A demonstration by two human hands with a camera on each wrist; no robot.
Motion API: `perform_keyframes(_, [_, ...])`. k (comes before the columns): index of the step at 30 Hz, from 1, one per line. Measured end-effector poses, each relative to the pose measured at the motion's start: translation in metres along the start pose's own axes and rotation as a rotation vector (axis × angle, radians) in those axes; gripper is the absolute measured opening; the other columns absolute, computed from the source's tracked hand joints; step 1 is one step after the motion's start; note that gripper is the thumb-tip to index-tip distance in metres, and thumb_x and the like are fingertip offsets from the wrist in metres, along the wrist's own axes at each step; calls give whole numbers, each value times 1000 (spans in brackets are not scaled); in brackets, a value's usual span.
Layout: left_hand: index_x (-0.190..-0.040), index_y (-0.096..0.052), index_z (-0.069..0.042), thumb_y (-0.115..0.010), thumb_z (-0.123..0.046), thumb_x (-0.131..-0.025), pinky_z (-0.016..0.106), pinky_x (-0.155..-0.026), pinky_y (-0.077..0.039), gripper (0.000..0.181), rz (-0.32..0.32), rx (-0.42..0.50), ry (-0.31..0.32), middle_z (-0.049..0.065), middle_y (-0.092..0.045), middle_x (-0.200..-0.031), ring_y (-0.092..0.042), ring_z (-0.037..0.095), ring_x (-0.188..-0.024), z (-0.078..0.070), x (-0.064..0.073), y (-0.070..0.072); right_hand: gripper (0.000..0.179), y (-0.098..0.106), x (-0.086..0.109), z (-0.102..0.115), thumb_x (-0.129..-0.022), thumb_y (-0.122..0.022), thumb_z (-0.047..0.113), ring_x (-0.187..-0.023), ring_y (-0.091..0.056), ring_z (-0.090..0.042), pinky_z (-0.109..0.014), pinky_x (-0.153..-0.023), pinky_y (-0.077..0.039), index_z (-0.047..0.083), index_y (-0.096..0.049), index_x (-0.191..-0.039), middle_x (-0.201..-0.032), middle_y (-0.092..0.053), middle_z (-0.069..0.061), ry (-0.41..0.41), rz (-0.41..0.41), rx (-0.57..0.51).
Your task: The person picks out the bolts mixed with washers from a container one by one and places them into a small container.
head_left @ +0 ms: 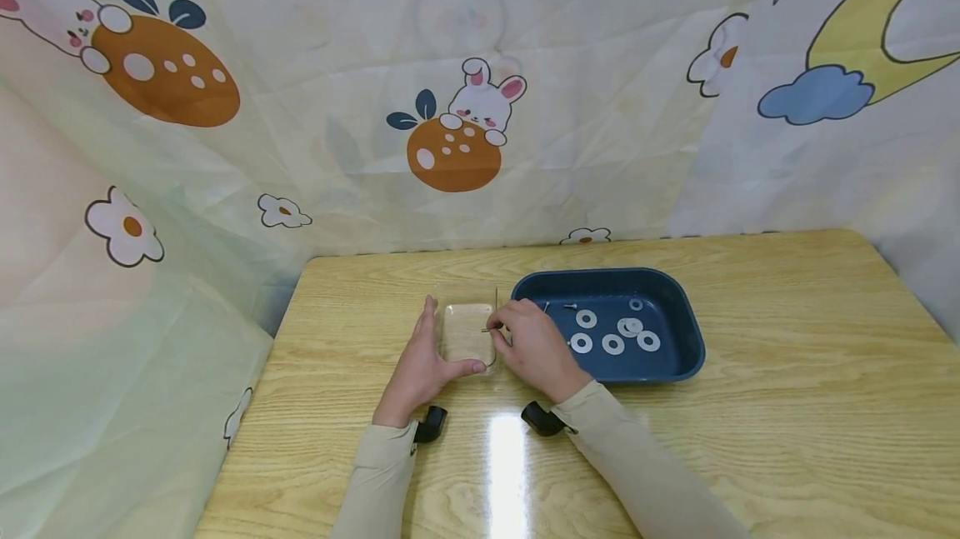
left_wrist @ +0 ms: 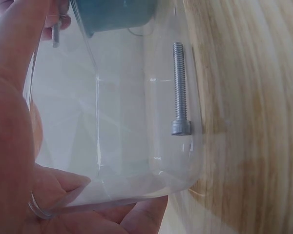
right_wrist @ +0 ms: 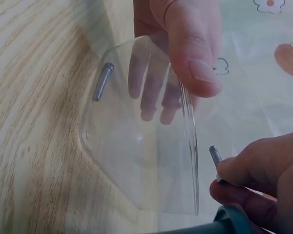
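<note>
A clear plastic box [head_left: 467,349] stands on the table, gripped by my left hand [head_left: 423,366] with the thumb over its near rim and the fingers along the left wall. Inside it lies one socket-head bolt [left_wrist: 180,92], seen plainly in both wrist views. Over the box's right side in the head view, my right hand [head_left: 536,347] pinches another bolt [right_wrist: 215,155] between thumb and forefinger. Its threaded end sticks out toward the box, while its head is hidden by the fingers.
Just right of the box sits a dark blue tray [head_left: 699,347] with several flat washers [head_left: 607,346] and a few bolts [head_left: 571,306] in it. A wood-grain table [head_left: 810,406] extends to both sides. Printed cloth [head_left: 615,131] hangs behind it and at the left.
</note>
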State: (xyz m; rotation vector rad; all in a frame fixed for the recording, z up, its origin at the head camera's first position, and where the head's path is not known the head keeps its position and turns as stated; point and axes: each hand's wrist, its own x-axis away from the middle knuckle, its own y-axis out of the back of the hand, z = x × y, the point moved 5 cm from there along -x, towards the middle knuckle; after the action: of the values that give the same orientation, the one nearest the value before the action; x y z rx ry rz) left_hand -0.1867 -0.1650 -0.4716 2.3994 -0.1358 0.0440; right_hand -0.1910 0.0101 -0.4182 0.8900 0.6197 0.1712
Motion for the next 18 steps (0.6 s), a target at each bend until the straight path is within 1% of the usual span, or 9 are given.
perform_keyframes(6, [-150, 6, -18, -81, -56, -57, 48, -106, -27, 133, 5, 0, 2, 6, -12, -154, -19, 26, -137, 0, 1, -1, 6, -3, -1, 3, -82, -66, 11, -79, -53, -11, -26, -69, -46, 15, -71, -83, -83, -64, 6, 21, 9, 20])
perform_keyframes(11, [-150, 5, -16, -82, -54, -58, 47, -106, -28, 132, 1, 4, -6, 5, -13, -154, -19, 26, -137, 1, 0, -1, 6, -6, -2, 7, -81, -66, 12, -81, -54, -11, -26, -71, -47, 15, -71, -82, -82, -64, 6, 40, 14, 49])
perform_keyframes(18, [-150, 5, -14, -81, -56, -57, 47, -105, -29, 133, -4, -1, -15, 6, -14, -153, -21, 27, -136, -1, 0, 0, 6, -11, -3, 7, -81, -66, 12, -84, -54, -12, -27, -74, -48, 15, -71, -82, -84, -64, 5, 53, 45, 75])
